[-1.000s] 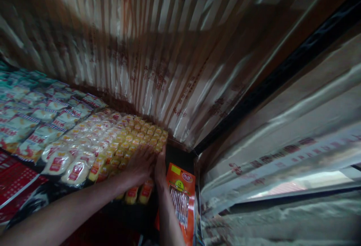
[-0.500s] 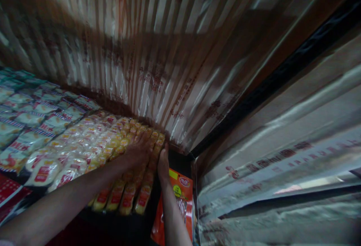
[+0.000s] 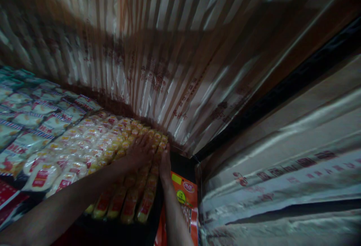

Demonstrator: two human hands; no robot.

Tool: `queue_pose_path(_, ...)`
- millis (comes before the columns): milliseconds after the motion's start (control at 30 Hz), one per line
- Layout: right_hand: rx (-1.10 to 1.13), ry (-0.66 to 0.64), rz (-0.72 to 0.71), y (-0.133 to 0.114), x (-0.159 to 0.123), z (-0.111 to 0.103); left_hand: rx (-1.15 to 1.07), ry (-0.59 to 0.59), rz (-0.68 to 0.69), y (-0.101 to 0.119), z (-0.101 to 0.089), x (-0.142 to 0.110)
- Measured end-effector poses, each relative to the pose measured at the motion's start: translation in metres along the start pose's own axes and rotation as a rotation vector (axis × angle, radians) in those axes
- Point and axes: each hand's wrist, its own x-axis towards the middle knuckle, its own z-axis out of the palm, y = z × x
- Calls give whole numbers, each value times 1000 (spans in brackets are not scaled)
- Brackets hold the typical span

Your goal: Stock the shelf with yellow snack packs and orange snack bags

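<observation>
Wrinkled sheeting (image 3: 158, 54) rises behind yellow snack packs (image 3: 143, 184), too many to count, and one orange packet (image 3: 184, 185). The left hand (image 3: 138, 152) lies on the packs, fingers spread; the right hand (image 3: 165, 165), fingers straight, lines their right side; neither grips anything.

We get a dim view: left of the bar (image 3: 282, 90), shadow bands the curtain (image 3: 152, 75) and glints fleck the packs (image 3: 108, 146), their print soft; right of it, the sheet's (image 3: 282, 135) folds shine pale.

yellow packets (image 3: 146, 204) — partly hidden by left forearm (image 3: 73, 197) | orange packet (image 3: 186, 196) — cut off at bottom | sheeting print (image 3: 158, 81) blurred
</observation>
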Motion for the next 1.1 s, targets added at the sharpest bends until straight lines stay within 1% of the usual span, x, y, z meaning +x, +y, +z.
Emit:
queue_pose_path(67,-16,3,-33,-8,0,-3,11,-7,-62,-5,-4,4)
queue_pose_path(133,-9,-6,-59,-12,1,-4,16,-25,-87,-12,-6,7)
queue_pose_path(267,-4,-56,-75,-10,4,-3,31,-78,-35,-24,-4,9)
queue_pose_path(333,-18,-71,-78,-7,5,-1,39,-86,-24,-25,-3,8)
queue_pose_path(500,-37,-70,-56,-4,8,-3,6,-77,-81,-22,-5,8)
queue_pose_path(567,-89,-55,-70,-7,8,-6,-9,-56,-96,-23,-7,7)
queue_pose_path(667,-260,-52,-183,-18,5,-6,0,-10,-99,-27,-10,0)
queue_pose_path(767,-438,-81,-336,-36,-2,3,22,27,-110,-31,-13,-9)
queue_pose_path(833,-501,-114,-407,-49,-7,13,33,23,-111,-32,-14,-14)
queue_pose_path(900,-542,-167,-417,-58,-10,23,41,4,-106,-34,-14,-18)
queue_pose_path(967,-584,-224,-387,-64,-13,31,51,-16,-101,-36,-12,-20)
queue_pose_path(1033,-649,-276,-361,-67,-15,37,65,-28,-109,-38,-9,-21)
queue_pose_path(1100,-733,-319,-363,-70,-17,39,74,-38,-116,-41,-7,-22)
